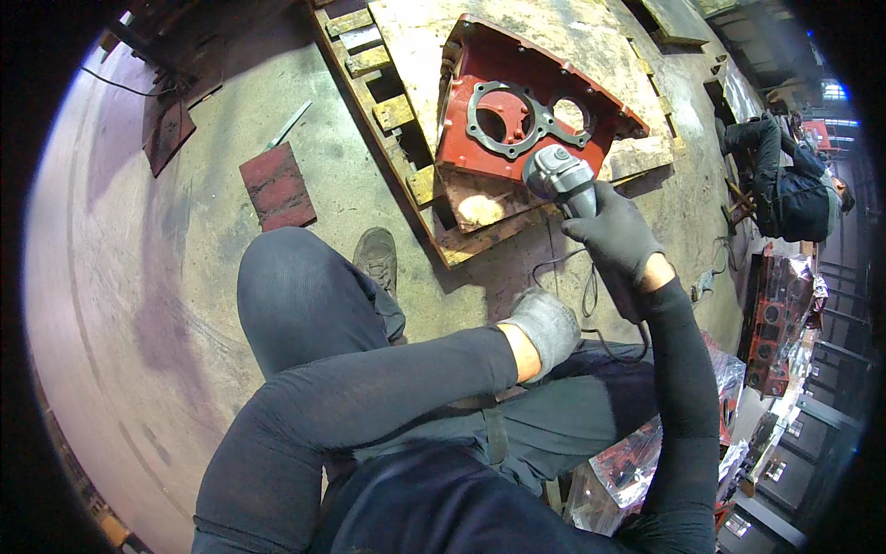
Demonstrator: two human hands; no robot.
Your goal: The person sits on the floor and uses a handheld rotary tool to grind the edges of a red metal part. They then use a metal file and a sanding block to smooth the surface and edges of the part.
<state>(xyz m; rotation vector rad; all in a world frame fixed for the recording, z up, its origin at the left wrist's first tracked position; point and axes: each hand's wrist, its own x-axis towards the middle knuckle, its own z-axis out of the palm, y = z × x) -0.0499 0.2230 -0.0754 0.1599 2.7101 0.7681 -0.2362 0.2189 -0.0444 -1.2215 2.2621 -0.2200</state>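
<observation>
My right hand (616, 231), in a dark glove, is wrapped round the body of a grey angle grinder (563, 175). The grinder's head is at the near edge of a red metal housing (461, 138); I cannot tell whether its disc touches it. Two round openings with dark machined flanges (505, 148) show in the housing's face. Lower down, my left hand (546, 331), in a light grey glove, lies by my bent leg with its fingers curled. What they hold, if anything, is hidden. The grinder's black cord (609, 355) loops beside this hand.
A wooden pallet (392, 115) with a board on top bears the housing. On the floor to the left lie a dark red plate (278, 186) and a thin light strip (293, 123). Another person (794, 185) bends over at the far right, near red castings (771, 323) in plastic film.
</observation>
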